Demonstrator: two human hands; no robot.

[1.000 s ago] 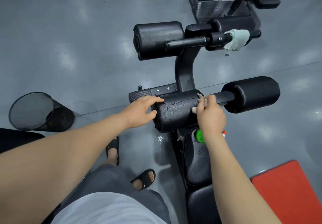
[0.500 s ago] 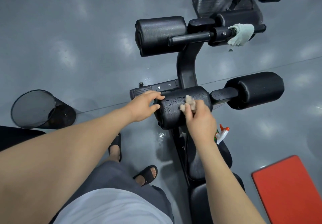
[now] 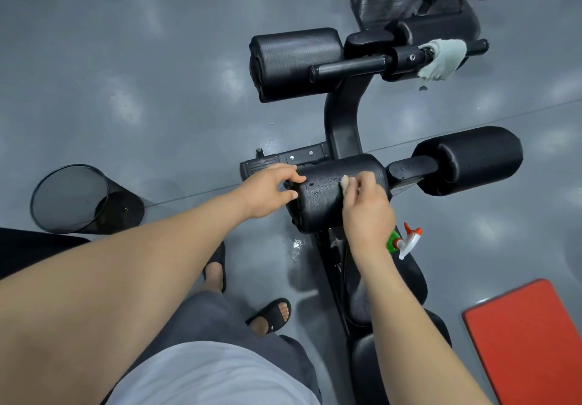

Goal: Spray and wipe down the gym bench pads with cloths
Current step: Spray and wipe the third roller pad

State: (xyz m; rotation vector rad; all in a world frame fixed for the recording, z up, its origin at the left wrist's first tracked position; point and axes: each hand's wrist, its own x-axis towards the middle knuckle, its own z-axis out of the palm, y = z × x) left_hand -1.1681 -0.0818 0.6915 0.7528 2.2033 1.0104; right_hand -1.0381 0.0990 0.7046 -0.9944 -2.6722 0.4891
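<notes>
Black cylindrical foam roller pad, the near left one on the gym bench's leg frame, lies crosswise just ahead of the person, with spray droplets beading on its top. Its vinyl-looking skin appears soft over foam, so it should give under pressure, and while wet it is likely slick. It may also turn on its bar, so bracing one end is sensible.

The left hand does that: its fingers curl over the pad's left end, with the thumb underneath. The right hand pinches a small pale wadded cloth in bunched fingertips and presses it to the top of the pad, right of the droplets. The cloth is light and limp and should be kept bunched so that it does not slip out.

A green spray bottle with a white and red trigger lies on the black padded seat just behind the right wrist, which hides most of it. A pale green towel hangs over the far bar. The matching right roller and the far left roller look dry and are probably yet to be wiped.

No brand or writing is readable. The bottle's label is hidden, and the marks on the black bracket are too small to make out.
</notes>
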